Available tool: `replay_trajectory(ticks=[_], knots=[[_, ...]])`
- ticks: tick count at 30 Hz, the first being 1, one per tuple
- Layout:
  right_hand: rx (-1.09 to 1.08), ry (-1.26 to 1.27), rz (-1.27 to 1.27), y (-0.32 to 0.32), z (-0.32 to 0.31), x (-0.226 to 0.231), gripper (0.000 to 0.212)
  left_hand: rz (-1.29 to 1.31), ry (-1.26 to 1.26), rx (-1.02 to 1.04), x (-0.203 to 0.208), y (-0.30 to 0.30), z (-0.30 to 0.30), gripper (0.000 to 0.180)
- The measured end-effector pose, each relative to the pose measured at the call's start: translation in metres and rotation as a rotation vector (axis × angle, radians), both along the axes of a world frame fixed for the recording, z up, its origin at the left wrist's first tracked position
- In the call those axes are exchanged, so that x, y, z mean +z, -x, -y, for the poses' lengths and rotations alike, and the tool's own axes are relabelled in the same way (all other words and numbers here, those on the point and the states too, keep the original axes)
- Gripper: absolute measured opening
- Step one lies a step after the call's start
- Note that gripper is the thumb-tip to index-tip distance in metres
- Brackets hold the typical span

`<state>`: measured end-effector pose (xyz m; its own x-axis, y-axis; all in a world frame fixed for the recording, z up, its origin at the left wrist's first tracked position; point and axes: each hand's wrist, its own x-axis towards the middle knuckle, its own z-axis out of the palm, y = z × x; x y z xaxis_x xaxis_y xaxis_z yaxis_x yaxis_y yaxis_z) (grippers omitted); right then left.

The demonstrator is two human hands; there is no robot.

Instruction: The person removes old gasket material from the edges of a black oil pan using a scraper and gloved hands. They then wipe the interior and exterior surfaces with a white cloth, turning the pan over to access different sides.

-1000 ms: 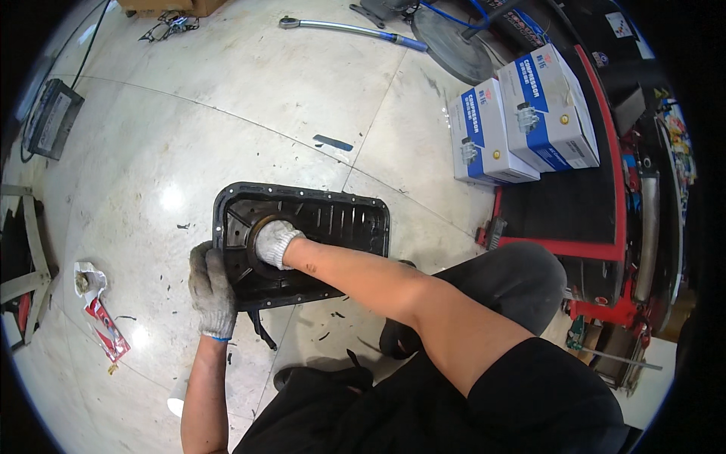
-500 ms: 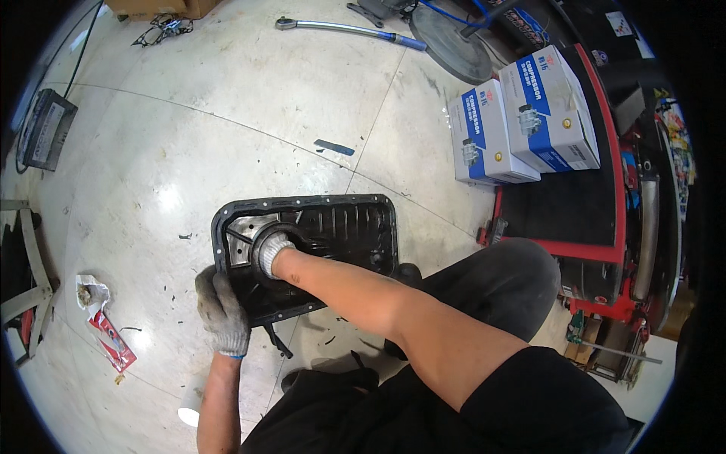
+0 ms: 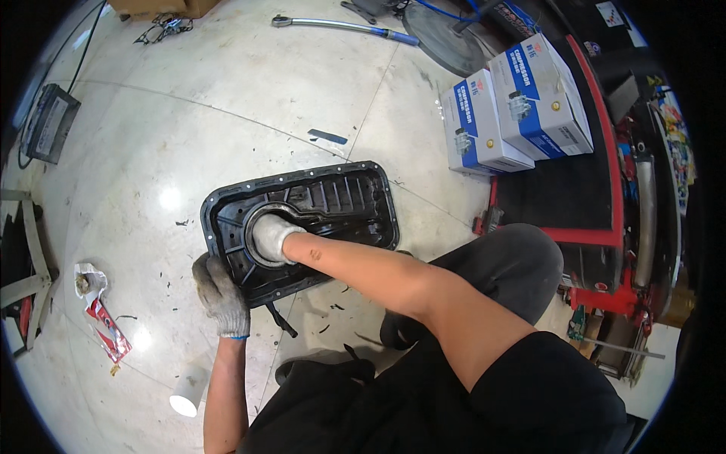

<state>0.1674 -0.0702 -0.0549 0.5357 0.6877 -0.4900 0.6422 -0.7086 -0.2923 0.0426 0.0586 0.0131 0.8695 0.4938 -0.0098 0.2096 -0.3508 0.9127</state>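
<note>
A black engine oil pan (image 3: 344, 198) lies at a slant on the floor in front of me, its open, ribbed inside facing up and bolt holes along its flange. My left hand (image 3: 221, 297), in a soiled grey knit glove, is closed on the pan's near left edge. Inside the pan's left half is a round ring (image 3: 252, 219). My right hand (image 3: 274, 238), in a whiter glove, reaches down into it; the fingers are hidden, so what they touch does not show. A dark stub (image 3: 282, 321) sticks out below the near edge.
Two compressor boxes (image 3: 541, 106) stand on a red-edged black cart (image 3: 556, 198) at right. A torque wrench (image 3: 344, 29) lies at the far side. Left are a battery (image 3: 53, 125), a torn red packet (image 3: 108, 329) and a white cylinder (image 3: 187, 392). My knee (image 3: 503, 265) is beside the pan.
The pan has turned counterclockwise, its right end swinging away from me. My right hand has shifted inside the ring, and the bright patch beside it has gone dark. The left hand stays on the edge.
</note>
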Motion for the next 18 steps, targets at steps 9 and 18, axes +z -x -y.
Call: replay_trajectory(ticks=[9, 18], knots=[[-0.058, -0.077, 0.440, 0.018, 0.020, -0.058, 0.034, -0.059, 0.094, 0.007, -0.007, -0.010, 0.015, 0.038], [-0.375, -0.392, -0.177, 0.004, -0.002, 0.007, 0.028, -0.084, 0.107, 0.021, -0.029, 0.006, -0.030, 0.045]])
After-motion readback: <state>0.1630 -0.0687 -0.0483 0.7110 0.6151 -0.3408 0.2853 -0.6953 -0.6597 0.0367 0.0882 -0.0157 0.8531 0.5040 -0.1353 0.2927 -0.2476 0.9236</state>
